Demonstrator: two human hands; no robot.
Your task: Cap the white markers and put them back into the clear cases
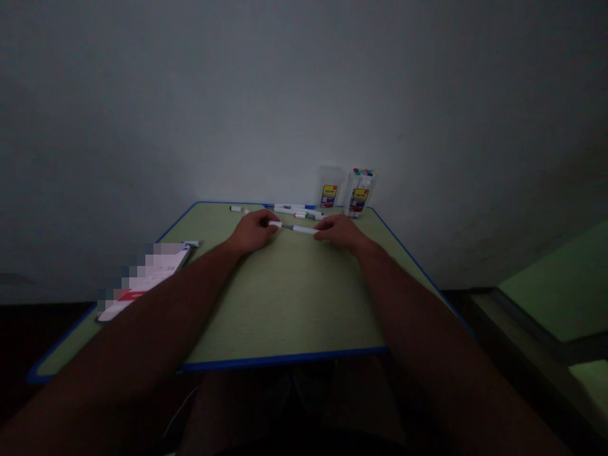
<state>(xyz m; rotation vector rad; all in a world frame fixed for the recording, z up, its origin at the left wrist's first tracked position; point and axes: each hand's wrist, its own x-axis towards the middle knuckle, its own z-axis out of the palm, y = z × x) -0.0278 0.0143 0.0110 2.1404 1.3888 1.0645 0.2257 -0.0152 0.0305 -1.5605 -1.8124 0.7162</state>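
Between my two hands, just over the far half of the table, is a white marker (304,230) with its dark tip bared toward the left. My right hand (341,232) is closed on the marker's right end. A white marker cap (275,223) is pinched in my left hand (253,231), in line with the tip and very close to it. I cannot tell whether the tip touches the cap. Behind my hands lie several markers (298,211), white with coloured ends, near the table's far edge.
At the back right stand a clear marker case (329,190) and another case (360,193) packed with colourful markers. A phone-like device (152,278), partly blurred out, rests on the left of the blue-edged table (285,304). A short white piece (235,208) lies back left. The wall rises behind.
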